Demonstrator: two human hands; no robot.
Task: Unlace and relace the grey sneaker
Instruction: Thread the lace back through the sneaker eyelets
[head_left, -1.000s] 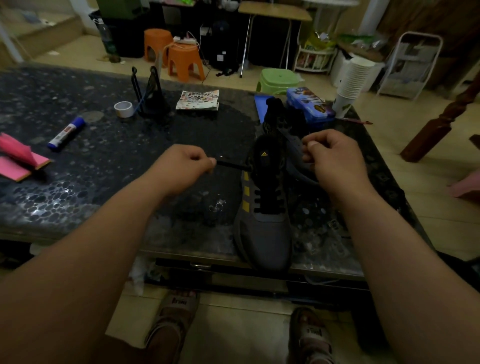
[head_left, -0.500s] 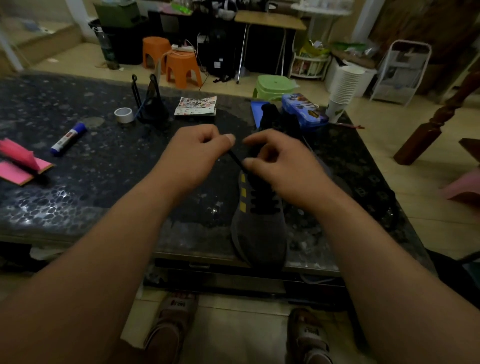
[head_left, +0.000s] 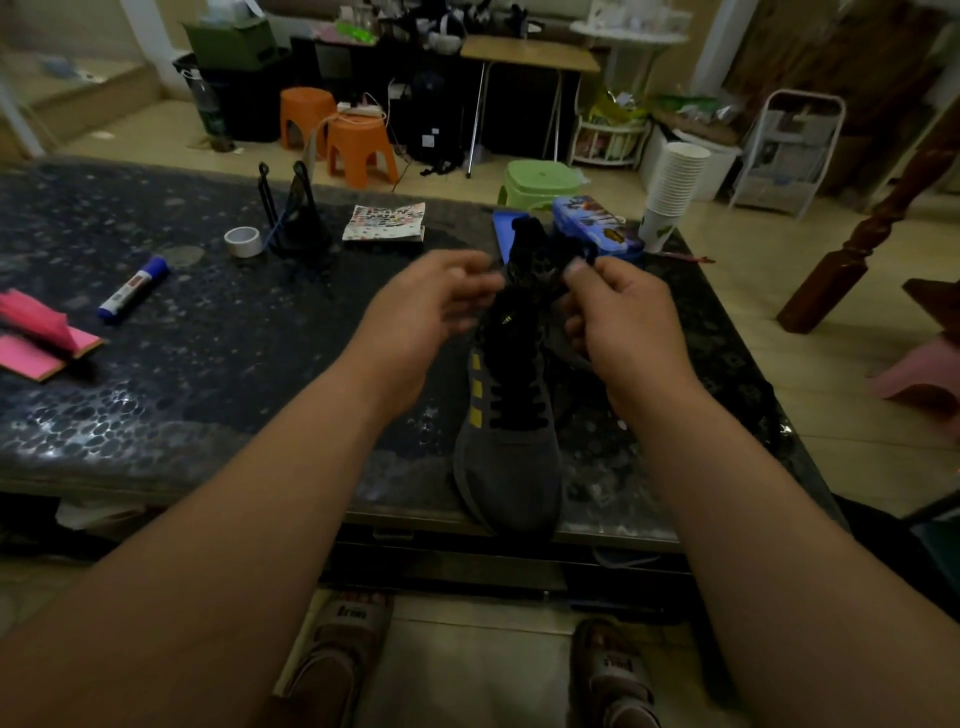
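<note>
Grey sneaker (head_left: 506, 467): stood on its sole at the near edge of the dark pebbled table (head_left: 208, 364), toe at 6 o'clock, heel at 12.

Right hand (head_left: 628, 332): fingers curled, thumb pressed to forefinger at 3 o'clock of the tongue top. Whether a lace lay in the pinch could not be told.

Left hand (head_left: 426, 317): at 9 o'clock of the tongue, fingers loosely curled and blurred, grip not determinable.

Black laces (head_left: 517, 410): crossed through the lower eyelets.

Markings: three yellow stripes (head_left: 475, 389) on the 9 o'clock side; small yellow tongue logo (head_left: 503, 320), unreadable.

Also on the table: blue printed tin (head_left: 597, 228) at 1 o'clock of the sneaker; tape roll (head_left: 243, 241) and blue-capped stick (head_left: 132, 288) at 10 o'clock, label illegible.
</note>
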